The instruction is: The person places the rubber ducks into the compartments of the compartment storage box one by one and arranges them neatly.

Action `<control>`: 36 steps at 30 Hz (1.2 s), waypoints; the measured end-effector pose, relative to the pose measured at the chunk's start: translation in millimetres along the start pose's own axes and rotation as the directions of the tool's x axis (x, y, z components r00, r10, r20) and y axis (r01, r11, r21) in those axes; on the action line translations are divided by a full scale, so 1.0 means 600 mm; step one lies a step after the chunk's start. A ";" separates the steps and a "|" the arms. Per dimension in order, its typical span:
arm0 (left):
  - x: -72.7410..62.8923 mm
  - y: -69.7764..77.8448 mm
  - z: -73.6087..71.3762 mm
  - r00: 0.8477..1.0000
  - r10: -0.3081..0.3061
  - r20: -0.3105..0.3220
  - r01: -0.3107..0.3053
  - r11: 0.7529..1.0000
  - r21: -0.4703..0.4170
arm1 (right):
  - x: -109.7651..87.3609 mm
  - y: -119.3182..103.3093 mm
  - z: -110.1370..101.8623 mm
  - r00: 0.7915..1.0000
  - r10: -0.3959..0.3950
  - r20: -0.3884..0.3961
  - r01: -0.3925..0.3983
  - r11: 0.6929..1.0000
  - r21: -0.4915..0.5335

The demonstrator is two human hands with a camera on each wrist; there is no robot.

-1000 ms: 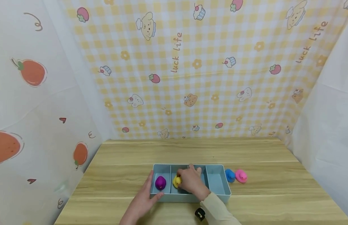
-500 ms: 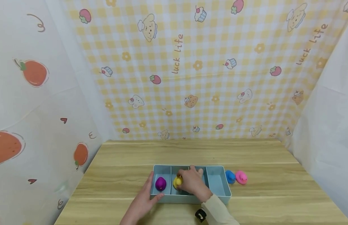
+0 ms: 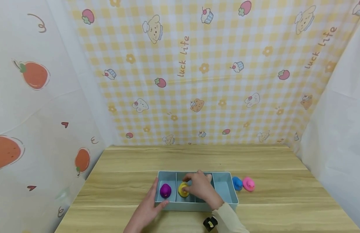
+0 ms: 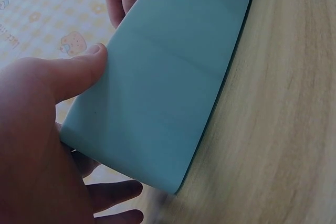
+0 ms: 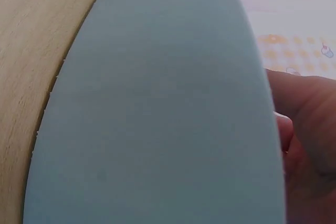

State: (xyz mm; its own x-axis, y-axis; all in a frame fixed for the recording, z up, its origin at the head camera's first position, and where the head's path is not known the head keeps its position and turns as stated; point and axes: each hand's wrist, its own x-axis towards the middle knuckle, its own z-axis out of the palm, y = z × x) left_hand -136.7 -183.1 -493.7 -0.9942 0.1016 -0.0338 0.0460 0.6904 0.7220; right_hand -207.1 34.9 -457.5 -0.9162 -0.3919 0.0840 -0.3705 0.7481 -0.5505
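A pale blue divided box (image 3: 180, 206) lies lengthwise on the wooden table. My left hand (image 3: 146, 207) holds its near left corner, thumb against the front wall and fingers along the left end. In the left wrist view that thumb reaches the rim. A purple toy duck (image 3: 165, 191) sits in the leftmost compartment. In the compartment beside it is a yellow toy duck (image 3: 183, 191). My right hand (image 3: 201, 187) hovers over this one, index finger and thumb spread apart, thumb overlapping the duck. The box wall hides both ducks in the right wrist view.
Outside the box's right end, a blue toy duck (image 3: 237, 183) and a pink toy duck (image 3: 249, 184) sit side by side on the table (image 3: 279, 200). A patterned cloth (image 3: 203, 87) hangs behind. A black device (image 3: 210, 223) is by my right wrist.
My right index finger and thumb have spread from round the yellow duck, and the hand has shifted slightly right, leaving more of the duck showing. The left hand keeps its hold on the box.
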 end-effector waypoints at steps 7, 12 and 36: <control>0.003 -0.005 0.000 1.000 -0.015 -0.003 0.015 1.000 0.011 | -0.002 0.008 -0.009 0.997 -0.063 -0.036 0.066 0.994 0.084; 0.005 -0.008 0.002 1.000 -0.009 -0.012 0.009 1.000 0.011 | -0.003 0.016 -0.019 0.997 -0.068 -0.025 0.070 0.988 0.137; 0.000 -0.002 0.003 1.000 0.022 -0.005 -0.022 1.000 0.022 | -0.030 0.066 -0.057 0.997 -0.010 -0.072 0.027 0.971 0.236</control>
State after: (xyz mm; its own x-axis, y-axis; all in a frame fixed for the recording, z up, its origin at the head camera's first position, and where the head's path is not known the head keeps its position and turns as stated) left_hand -136.7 -182.3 -495.9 -0.9934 0.1135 -0.0143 0.0701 0.7033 0.7075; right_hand -210.2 89.6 -452.5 -0.9209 -0.3601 0.1490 -0.3484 0.5895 -0.7288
